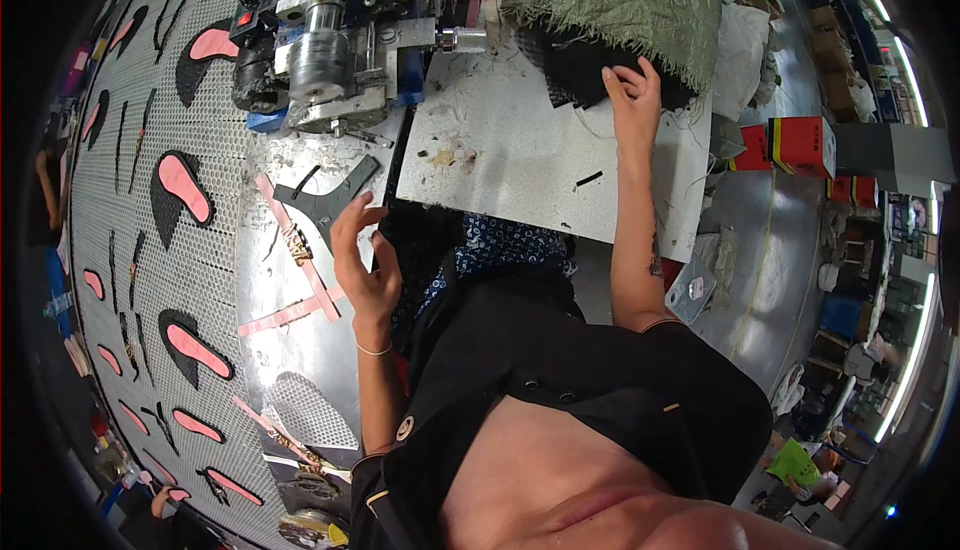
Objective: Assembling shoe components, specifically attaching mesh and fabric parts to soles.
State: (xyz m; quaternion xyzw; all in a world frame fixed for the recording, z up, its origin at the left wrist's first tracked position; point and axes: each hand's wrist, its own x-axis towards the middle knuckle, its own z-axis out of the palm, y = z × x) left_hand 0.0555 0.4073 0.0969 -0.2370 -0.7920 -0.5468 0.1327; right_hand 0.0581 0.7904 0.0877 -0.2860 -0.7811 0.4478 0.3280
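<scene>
My left hand (367, 268) is raised at the left edge of the white worktable, its fingers bent and apart, with nothing seen in it. Just beyond it lies a dark grey Y-shaped flat piece (325, 198), beside pink straps (318, 288) with a gold-coloured metal ornament (297, 248). Over the far right of the table, my right hand (636, 105) hovers at or touches a pile of black pieces (585, 72); its fingers are loosely bent and apart, and contact is unclear. A frayed green woven cloth (620, 0) covers much of that pile.
A metal machine with a roller (318, 65) stands at the far left of the worktable (480, 165). Left of it runs a perforated conveyor belt (245, 165) carrying pink insoles (185, 188) and black strips. Red boxes (800, 147) stand at the right; a small black strip (589, 179) lies on the table.
</scene>
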